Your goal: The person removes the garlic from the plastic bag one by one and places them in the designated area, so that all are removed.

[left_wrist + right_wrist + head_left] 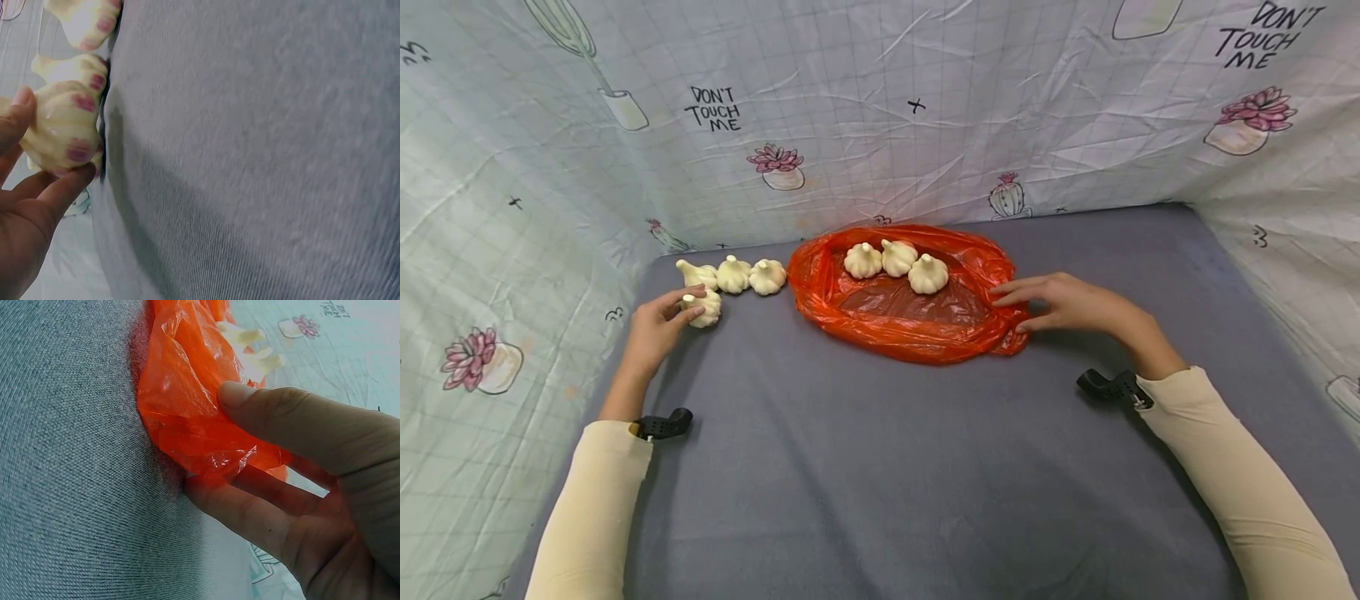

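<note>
At the left, my left hand pinches a garlic bulb between thumb and fingers. The left wrist view shows this bulb with pink patches on its base. Just behind it, three more garlic bulbs stand in a row. An orange-red plastic bag lies spread open in the middle, with three garlic bulbs towards its back. My right hand touches the bag's right edge with its fingers spread. In the right wrist view, the thumb lies against the crumpled plastic, fingers lower down.
A grey cloth covers the table. Printed fabric walls rise behind and at both sides, close to the row of bulbs at the left. A black wrist mount sits on the left wrist, another on the right.
</note>
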Demonstrator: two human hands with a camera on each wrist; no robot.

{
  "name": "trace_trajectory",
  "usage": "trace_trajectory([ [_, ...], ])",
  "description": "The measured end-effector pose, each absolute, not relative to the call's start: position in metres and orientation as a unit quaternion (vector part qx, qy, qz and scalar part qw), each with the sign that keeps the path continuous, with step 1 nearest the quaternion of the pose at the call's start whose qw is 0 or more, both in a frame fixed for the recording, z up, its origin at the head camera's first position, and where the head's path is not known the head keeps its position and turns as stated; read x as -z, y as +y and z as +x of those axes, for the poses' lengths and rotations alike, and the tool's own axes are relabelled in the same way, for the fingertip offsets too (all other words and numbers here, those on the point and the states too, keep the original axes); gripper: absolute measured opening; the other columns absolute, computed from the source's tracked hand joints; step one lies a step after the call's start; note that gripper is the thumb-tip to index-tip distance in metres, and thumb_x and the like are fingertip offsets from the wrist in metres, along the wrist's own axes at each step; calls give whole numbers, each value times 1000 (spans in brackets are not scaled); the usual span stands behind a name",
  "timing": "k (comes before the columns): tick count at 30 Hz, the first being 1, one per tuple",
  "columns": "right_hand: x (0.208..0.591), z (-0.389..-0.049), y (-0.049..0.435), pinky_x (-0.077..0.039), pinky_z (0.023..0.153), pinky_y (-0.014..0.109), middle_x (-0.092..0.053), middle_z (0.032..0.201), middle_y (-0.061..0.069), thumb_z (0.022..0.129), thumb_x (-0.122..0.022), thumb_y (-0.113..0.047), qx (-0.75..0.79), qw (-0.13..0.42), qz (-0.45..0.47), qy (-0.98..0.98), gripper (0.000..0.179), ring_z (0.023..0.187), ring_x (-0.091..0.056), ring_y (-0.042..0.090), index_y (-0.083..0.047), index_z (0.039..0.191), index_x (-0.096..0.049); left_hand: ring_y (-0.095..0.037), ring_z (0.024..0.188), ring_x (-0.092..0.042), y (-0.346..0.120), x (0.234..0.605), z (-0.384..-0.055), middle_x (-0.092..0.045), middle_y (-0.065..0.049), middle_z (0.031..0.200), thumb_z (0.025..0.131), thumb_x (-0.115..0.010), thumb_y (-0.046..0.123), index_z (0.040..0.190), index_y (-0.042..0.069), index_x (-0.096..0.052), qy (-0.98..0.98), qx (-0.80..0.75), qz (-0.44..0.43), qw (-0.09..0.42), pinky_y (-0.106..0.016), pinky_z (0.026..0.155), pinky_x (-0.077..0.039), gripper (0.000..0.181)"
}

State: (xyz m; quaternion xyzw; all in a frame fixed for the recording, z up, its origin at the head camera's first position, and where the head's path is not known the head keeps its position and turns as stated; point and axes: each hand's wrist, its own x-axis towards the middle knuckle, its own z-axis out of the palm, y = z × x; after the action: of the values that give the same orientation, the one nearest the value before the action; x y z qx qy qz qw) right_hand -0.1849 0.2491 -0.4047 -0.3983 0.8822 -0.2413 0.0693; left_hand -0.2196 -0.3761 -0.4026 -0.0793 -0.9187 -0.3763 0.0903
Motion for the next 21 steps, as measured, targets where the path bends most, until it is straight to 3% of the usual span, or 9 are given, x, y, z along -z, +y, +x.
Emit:
trace_trajectory([
  [2,405,-185,249,-46,102,57,-56,146,17,90,-78,-11,241,73,-395,884,46,132,-52,42,-4,134,-66,-2,122,-57,-379,403,-220,-66,-14,133,97,-70,15,130,4,-69,-919,377,-84,82,-16,98,-46,34],
  [5,404,-184,249,-47,101,57,-55,146,17,90,-78,-10,240,75,-396,883,46,132,-52,42,-4,134,-66,2,124,-53,-385,404,-222,-65,-15,135,98,-69,12,128,2,-70,-919,377,-89,72,-30,107,-45,32],
  [7,404,-184,249,-47,101,58,-56,146,18,90,-78,-10,240,74,-397,883,46,131,-52,43,-4,134,-66,2,125,-52,-389,403,-223,-64,-15,136,98,-68,11,127,0,-69,-920,374,-90,67,-31,106,-45,31],
  [13,405,-185,249,-47,100,59,-56,145,18,90,-78,-10,243,68,-403,880,46,131,-52,44,-3,134,-66,10,113,-52,-401,397,-222,-68,5,133,99,-69,17,129,0,-68,-917,385,-94,37,-10,78,-47,35],
  [17,405,-185,249,-46,101,58,-55,146,18,90,-78,-11,240,73,-400,882,46,132,-51,43,-4,134,-66,7,112,-54,-410,392,-225,-66,14,133,100,-68,17,132,-2,-66,-902,420,-103,-9,-12,79,-51,38],
  [21,405,-185,249,-46,101,59,-55,146,18,90,-77,-11,240,77,-398,882,46,132,-51,43,-4,135,-65,5,113,-56,-418,390,-227,-65,10,134,99,-67,16,134,-1,-64,-894,433,-113,-42,-15,82,-53,39],
])
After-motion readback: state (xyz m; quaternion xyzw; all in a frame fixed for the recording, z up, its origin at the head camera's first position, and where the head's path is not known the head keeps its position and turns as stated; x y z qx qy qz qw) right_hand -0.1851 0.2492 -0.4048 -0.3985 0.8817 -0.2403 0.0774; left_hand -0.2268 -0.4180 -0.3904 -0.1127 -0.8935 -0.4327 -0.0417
